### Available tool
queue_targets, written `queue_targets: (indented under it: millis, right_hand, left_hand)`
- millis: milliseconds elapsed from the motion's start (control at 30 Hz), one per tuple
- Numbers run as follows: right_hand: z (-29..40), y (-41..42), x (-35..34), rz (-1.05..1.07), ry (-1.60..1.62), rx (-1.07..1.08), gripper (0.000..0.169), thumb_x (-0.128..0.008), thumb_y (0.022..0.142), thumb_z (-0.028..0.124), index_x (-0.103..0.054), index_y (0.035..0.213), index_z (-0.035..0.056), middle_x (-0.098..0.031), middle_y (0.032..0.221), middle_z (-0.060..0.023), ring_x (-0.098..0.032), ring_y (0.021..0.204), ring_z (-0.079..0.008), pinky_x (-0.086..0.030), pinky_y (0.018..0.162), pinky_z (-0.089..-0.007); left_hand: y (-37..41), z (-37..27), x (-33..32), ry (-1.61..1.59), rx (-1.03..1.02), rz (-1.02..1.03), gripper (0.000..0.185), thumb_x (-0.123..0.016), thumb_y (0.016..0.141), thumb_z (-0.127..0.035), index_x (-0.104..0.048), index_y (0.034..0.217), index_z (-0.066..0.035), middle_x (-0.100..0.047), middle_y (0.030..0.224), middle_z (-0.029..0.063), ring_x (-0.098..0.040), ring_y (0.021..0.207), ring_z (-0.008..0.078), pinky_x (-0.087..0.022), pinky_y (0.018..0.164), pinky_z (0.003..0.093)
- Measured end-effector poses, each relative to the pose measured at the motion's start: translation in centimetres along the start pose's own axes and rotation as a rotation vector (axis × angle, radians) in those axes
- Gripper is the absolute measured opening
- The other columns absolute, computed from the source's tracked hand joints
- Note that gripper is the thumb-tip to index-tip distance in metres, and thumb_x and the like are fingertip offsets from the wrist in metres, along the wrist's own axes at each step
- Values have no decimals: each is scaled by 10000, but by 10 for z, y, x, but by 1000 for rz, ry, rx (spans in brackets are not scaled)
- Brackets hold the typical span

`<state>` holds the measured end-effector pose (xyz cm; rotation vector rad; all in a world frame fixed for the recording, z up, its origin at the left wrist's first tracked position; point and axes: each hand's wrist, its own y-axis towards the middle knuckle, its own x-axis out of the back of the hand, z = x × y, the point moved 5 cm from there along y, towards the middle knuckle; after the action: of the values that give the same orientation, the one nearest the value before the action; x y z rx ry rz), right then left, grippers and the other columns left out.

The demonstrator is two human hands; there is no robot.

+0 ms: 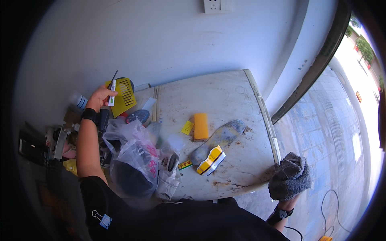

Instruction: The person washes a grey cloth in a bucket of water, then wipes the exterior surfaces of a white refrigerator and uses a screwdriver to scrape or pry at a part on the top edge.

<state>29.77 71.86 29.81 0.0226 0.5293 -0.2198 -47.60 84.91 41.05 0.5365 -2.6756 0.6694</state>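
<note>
At the far left, my left hand [101, 95] grips a small white tube [112, 98] with a green mark. Right behind the tube is a yellow slotted plastic plate [122, 96], and a thin dark pointed tool [114, 77] rises close by. A bunched dark grey cloth [289, 176] covers most of my right hand [290, 202], which holds it just off the right front corner of the worn white surface [181, 93]. On that surface lie an orange block [201, 126], a stained insole-shaped piece [232, 132] and a torn yellow and white wrapper [211, 160].
A clear plastic bag [132, 150] with dark contents crowds the left front. Nearby are a blue round lid [137, 116], a yellow card [187, 127] and a green and yellow packet [185, 164]. A wall socket [213, 6] is above; a cable [322, 198] trails on the right floor.
</note>
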Motion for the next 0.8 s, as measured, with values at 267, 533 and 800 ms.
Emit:
queue_targets:
  millis: [267, 533, 800]
  right_hand:
    - [35, 13, -111, -54, -484, 209, 96, -558, 796, 171, -493, 825, 106, -515, 794, -43, -508, 717, -223, -360, 634, -347]
    - [74, -6, -200, -163, -813, 515, 197, -667, 698, 65, -521, 583, 132, -501, 563, -28, -513, 508, -210, -352, 444, -333]
    - [67, -4, -153, 93, -772, 444, 126, -608, 773, 173, -503, 784, 104, -528, 749, -44, -524, 676, -216, -375, 594, -344]
  left_hand:
    - [-47, 123, 117, -57, 223, -297, 145, -694, 754, -88, -602, 852, -34, -612, 659, 67, -555, 468, 158, -358, 344, 300]
    - [-53, 143, 74, 485, 201, -377, 327, -719, 772, -298, -619, 821, 9, -605, 654, 104, -503, 443, 164, -366, 365, 307]
    - [-58, 27, 14, 1267, -125, -476, 447, -730, 701, -341, -647, 941, 27, -642, 1004, 227, -610, 945, 384, -494, 767, 454]
